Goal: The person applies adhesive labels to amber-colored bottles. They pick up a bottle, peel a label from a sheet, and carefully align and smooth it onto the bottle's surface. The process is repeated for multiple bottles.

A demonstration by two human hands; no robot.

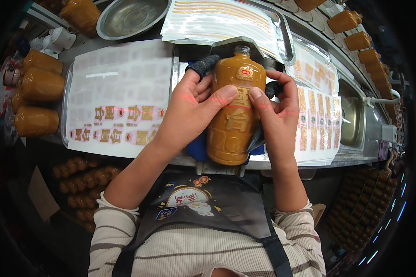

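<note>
An amber-brown glazed bottle (225,142) with a bare threaded neck lies with its neck pointing away from me, over blue cloth (196,149). Gold characters and a small red-and-gold emblem decorate its front. My left hand (190,107) wraps the bottle's left side, its thumb pressing by the upper gold character. From the other side, my right hand (279,107) grips it too, its thumb on that character's right edge. Dark knitted covers sit on a finger of each hand. A piece of dark, thin material (258,140) shows between the bottle and my right palm.
Left of the bottle lies a decal sheet (121,72); another sheet with gold strips (317,124) is at right. Behind are striped sheets (222,20) on a tray and a metal basin (133,17). Brown bottles (43,85) stand at left. A sink (353,121) is far right.
</note>
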